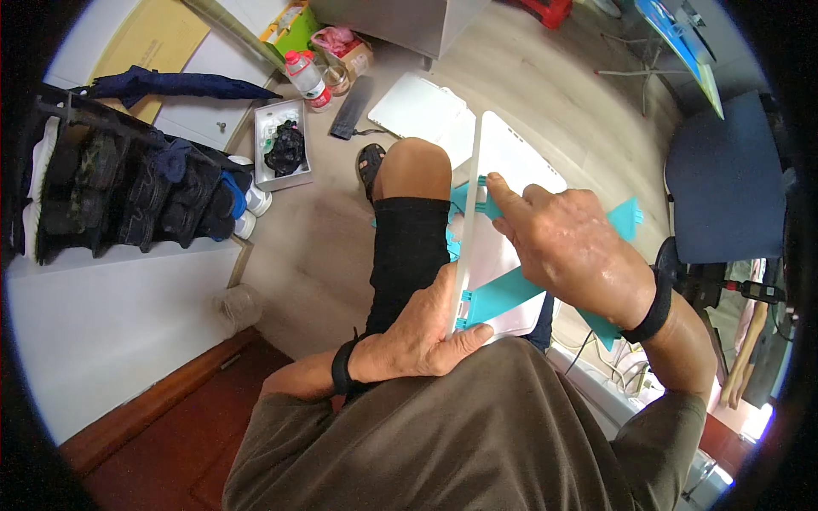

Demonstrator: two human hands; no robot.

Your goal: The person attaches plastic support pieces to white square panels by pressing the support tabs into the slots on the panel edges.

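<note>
Above my lap, both hands are on a white plastic panel [469, 192], held on edge, with teal plastic strips hinged to it. My left hand [417, 336] is closed round the panel's near end, thumb beside the lower teal strip [504, 296]. Curled at the strips, my right hand [571, 238] has its index finger on the small teal clip near the panel's far end; its thumb is mostly hidden. A second white panel [509, 152] with small holes stands beyond. Another teal piece [625, 220] sticks out past my right wrist.
More white panels [422, 106] lie on the floor ahead, beside a dark folded umbrella [351, 106], a bottle [307, 81] and a white box [284, 162]. A shoe rack [128, 187] stands left. A dark blue chair [724, 179] and cables [626, 362] are on the right.
</note>
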